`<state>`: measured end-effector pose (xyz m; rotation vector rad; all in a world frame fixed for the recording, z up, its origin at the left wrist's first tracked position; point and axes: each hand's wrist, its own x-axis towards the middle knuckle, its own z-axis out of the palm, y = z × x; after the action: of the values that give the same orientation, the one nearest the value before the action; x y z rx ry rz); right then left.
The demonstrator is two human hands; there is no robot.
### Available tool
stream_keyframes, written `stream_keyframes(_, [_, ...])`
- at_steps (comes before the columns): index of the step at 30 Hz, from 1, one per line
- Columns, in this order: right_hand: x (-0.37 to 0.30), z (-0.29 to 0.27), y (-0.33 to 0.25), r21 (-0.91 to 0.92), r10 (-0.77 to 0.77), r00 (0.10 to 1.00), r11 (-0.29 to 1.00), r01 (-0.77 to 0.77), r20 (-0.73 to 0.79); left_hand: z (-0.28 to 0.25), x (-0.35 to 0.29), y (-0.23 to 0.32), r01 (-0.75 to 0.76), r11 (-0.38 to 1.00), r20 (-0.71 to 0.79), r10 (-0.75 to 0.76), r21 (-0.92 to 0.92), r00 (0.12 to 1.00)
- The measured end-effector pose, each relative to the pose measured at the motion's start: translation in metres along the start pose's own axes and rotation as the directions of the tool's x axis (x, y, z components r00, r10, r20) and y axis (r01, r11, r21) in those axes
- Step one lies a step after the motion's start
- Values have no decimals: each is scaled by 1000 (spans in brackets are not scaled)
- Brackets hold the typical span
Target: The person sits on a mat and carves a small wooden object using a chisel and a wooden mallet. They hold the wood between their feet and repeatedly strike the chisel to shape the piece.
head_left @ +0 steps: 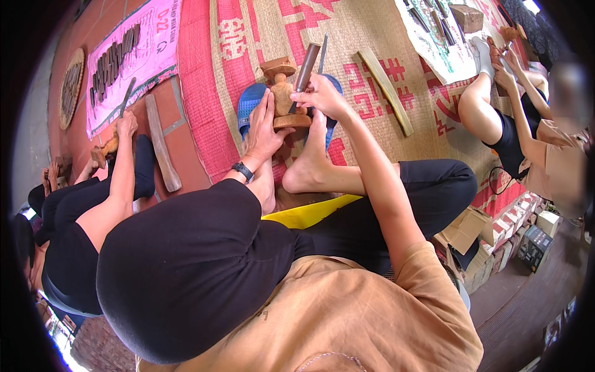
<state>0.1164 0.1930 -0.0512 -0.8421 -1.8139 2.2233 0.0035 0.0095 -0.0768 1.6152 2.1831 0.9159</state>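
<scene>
A carved wooden piece (283, 94), with a wide flat base and a flared top, sits between my bare feet. Against its left side lies my left hand (265, 131), gripping it with the thumb near the base (293, 121). My right hand (323, 99) is closed round a chisel (306, 68) with a dark brown handle, its blade pointing down at the carving's right side. Just beyond that hand, a thin grey metal blade (323, 52) points away from me; its lower end is hidden. Blue slippers (251, 102) lie under and beside the carving.
A wooden strip (385, 92) rests on the red and tan mat (347, 25). A wooden mallet (162, 146) lies at left, near a pink cloth (139, 53) holding several tools. Co-workers sit at both sides, with another tool cloth (449, 59) at far right.
</scene>
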Motion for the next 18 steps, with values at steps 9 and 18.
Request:
stream_keyframes(9, [5,5,-12,-236,-80,994,967,94,70,1,3,-4,-28,1000,1,28,13,1000])
stream_keyframes(18, [-2,-5,4,49,9,1000,999,-9,13,1,1,3,14,1000,17,-14,10,1000])
